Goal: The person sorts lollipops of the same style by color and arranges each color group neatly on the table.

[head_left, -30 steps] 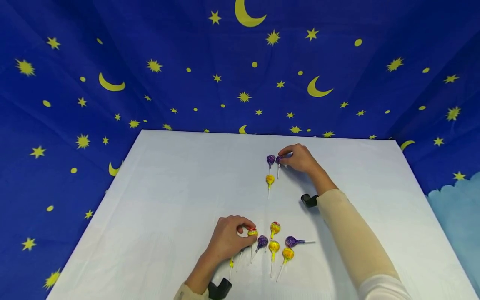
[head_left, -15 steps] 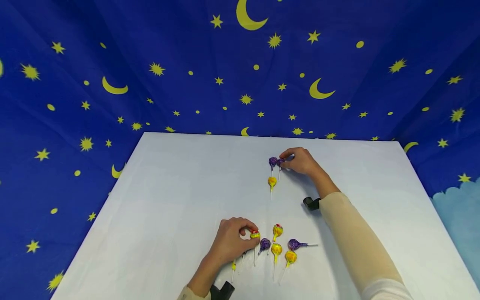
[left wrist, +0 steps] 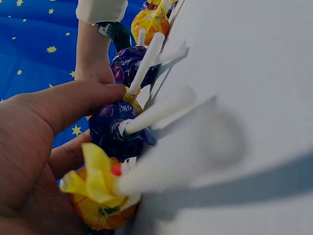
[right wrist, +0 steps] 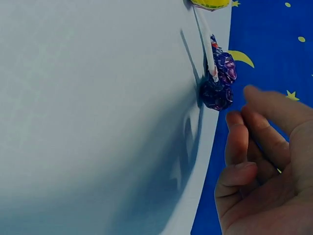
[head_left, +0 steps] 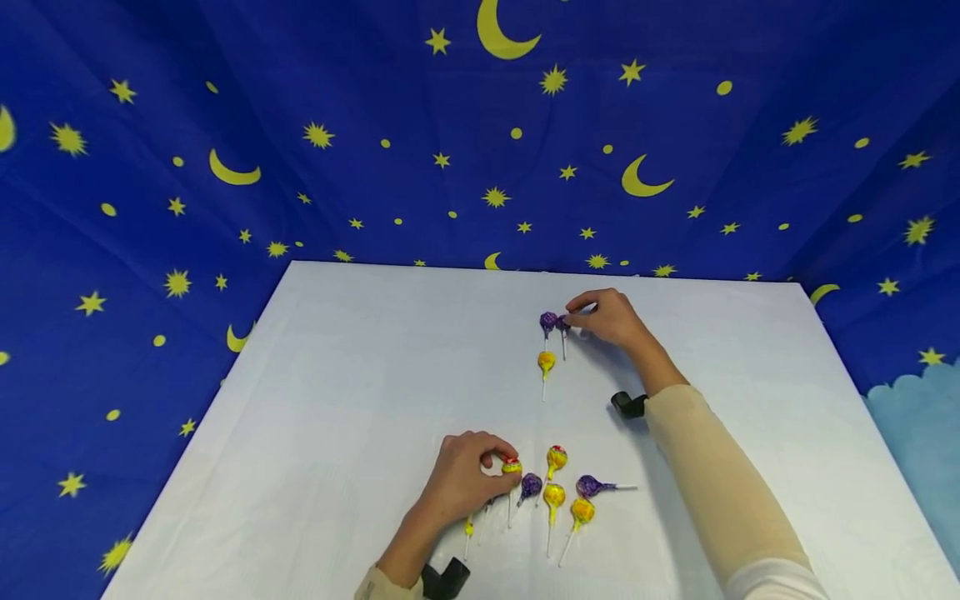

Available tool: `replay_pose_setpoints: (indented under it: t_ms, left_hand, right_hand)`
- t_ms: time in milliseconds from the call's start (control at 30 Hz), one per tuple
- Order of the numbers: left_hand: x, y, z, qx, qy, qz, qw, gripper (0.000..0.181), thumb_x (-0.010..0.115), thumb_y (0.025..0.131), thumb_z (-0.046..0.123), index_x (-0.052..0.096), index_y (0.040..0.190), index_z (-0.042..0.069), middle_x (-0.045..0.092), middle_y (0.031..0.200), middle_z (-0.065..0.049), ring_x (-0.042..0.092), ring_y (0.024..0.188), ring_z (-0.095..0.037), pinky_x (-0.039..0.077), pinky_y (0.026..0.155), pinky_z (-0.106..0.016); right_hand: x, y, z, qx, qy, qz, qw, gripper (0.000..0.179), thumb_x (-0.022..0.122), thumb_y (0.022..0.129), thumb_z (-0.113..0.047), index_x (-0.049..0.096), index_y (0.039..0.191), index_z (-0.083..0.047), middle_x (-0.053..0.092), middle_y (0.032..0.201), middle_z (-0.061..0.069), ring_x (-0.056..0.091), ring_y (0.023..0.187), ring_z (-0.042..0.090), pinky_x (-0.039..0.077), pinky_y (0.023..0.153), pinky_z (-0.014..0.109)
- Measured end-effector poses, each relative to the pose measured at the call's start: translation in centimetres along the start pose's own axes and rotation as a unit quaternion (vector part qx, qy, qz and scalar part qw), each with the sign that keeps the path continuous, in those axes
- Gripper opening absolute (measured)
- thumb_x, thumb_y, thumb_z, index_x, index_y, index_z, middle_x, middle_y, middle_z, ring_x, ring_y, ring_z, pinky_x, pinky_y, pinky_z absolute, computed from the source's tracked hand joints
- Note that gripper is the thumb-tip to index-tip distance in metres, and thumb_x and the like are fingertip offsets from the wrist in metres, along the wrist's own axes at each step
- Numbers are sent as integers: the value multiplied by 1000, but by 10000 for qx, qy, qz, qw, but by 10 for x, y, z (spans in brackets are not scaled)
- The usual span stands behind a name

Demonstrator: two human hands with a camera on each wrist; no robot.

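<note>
At the near middle of the table, my left hand (head_left: 463, 477) pinches a yellow lollipop (head_left: 512, 468) with a red top between thumb and forefinger. In the left wrist view a purple lollipop (left wrist: 117, 129) and a yellow one (left wrist: 102, 196) lie under that hand, partly covering the pinch. Toward the far edge, my right hand (head_left: 609, 317) is beside a purple lollipop (head_left: 564, 323). The right wrist view shows its fingers loosely bent and apart from the purple candy (right wrist: 217, 93). Left of it lies another purple lollipop (head_left: 548, 321), with a yellow one (head_left: 546, 362) below.
Right of my left hand lie several loose lollipops, among them a purple one (head_left: 531, 486), a yellow one (head_left: 582, 512) and a purple one (head_left: 589, 486) turned sideways. The white table (head_left: 360, 375) ends at a blue star-patterned cloth (head_left: 390, 183).
The right hand has drawn slightly right, off the second purple lollipop, which now lies close against the first. The left hand keeps its pinch. The head view has shifted slightly.
</note>
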State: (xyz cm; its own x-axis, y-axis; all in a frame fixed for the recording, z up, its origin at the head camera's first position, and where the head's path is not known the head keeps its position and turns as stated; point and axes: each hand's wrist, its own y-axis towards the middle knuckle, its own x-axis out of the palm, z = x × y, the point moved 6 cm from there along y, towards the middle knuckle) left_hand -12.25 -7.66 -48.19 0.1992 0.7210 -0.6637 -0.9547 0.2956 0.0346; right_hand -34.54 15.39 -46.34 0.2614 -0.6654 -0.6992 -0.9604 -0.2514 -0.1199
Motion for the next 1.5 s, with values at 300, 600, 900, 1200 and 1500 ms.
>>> replay_pose_setpoints:
  t_ms: [300,600,900,1200,1500]
  left_hand:
    - [1,1,-1,-13,-6,-53,10000,18,81,78,33,73,92,27,57,73,11,44,66,-6,31,80,-41]
    - [4,2,-5,-33,4,-43,10000,18,81,77,35,73,92,29,56,72,12,44,66,-6,30,80,-40]
    - [3,1,-3,-85,11,-37,10000,18,81,76,35,73,92,28,57,72,10,44,66,-5,30,81,-40]
    - [2,2,-2,-55,35,-71,10000,18,81,77,34,73,92,27,58,73,11,44,67,-5,30,82,-42]
    - [1,1,-1,-52,5,-52,10000,18,81,77,33,73,92,26,58,73,9,44,67,-7,30,82,-42]
  right_hand:
    - [1,-6,0,-7,-43,-135,9999,26,72,86,-31,72,105,-14,66,103,4,57,79,23,46,63,36]
    - [-7,-17,-8,-227,-96,13,9997,27,71,87,-31,71,107,-13,66,103,4,56,80,23,47,62,37]
    - [-5,-35,-14,-349,-68,-30,9994,31,70,88,-32,70,111,-11,65,103,3,54,82,23,45,64,37]
    - [2,-49,-17,-387,64,-100,9992,30,70,89,-30,69,112,-11,64,101,5,54,80,23,46,62,36]
    - [7,-61,-22,-499,86,-20,9987,27,70,89,-30,70,110,-13,65,100,3,56,82,21,46,63,36]
